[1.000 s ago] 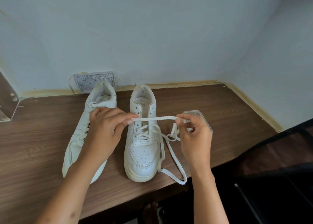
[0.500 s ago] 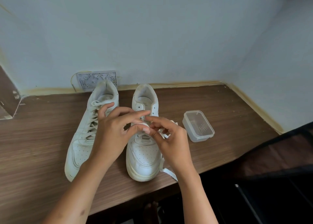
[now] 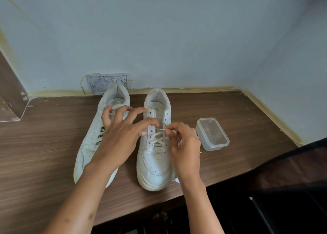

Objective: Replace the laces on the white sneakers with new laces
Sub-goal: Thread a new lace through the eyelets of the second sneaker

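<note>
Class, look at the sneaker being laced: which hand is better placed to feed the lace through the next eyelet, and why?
The right hand: it already pinches the lace beside the right sneaker's empty eyelets; the left hand hovers spread, holding nothing.

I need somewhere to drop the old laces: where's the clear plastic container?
The clear plastic container sits on the wooden tabletop, right of the right-hand white sneaker, just beyond the right hand.

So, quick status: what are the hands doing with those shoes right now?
Right hand pinching the lace at the right sneaker's eyelets. Left hand open, fingers spread over the tongue. Left sneaker already laced. Plastic container beside, not obstructing.
</note>
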`<state>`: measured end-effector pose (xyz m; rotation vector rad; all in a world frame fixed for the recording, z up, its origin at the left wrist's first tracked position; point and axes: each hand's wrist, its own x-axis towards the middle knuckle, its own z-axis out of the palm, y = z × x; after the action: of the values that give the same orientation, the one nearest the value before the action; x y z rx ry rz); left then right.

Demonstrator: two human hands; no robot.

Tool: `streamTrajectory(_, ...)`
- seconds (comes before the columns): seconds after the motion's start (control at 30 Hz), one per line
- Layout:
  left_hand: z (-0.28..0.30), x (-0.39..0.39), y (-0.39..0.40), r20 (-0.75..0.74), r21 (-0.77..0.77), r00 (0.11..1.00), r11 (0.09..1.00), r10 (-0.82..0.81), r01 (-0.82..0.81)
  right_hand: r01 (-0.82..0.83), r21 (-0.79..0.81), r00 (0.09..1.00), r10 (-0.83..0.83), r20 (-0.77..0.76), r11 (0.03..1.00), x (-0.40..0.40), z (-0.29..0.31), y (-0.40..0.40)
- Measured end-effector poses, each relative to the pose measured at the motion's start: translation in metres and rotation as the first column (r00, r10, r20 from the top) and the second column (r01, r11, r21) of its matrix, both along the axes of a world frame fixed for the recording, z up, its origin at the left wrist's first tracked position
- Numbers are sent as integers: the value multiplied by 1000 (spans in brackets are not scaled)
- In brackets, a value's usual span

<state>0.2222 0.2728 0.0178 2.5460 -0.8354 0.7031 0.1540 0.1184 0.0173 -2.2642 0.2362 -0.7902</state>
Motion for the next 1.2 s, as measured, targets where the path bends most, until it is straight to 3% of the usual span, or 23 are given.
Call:
streamTrajectory(0.17,-3,1,-2,42,-71,999,997,3,0,138,-53,989,-140,-42,989,5,-6,21)
streamTrajectory(0.27,-3,2,-2,38,-85,999,996,-5,8,161,74,979,-150,-138,984,7,-6,26)
streamTrajectory(0.4,-3,2,0,27,-94,999,995,-28,30,134,316,961,-45,-272,939,10,1,24)
streamTrajectory(0.53,-3,3,1,16,-97,999,994,-46,47,143,379,948,-17,-319,914,10,6,24)
streamTrajectory(0.87,-3,2,1,-46,-111,996,991,-78,72,78,527,955,88,-283,846,13,0,16)
streamTrajectory(1.2,-4,0,0,-73,-106,995,993,-66,58,23,540,956,139,-259,842,15,-1,14)
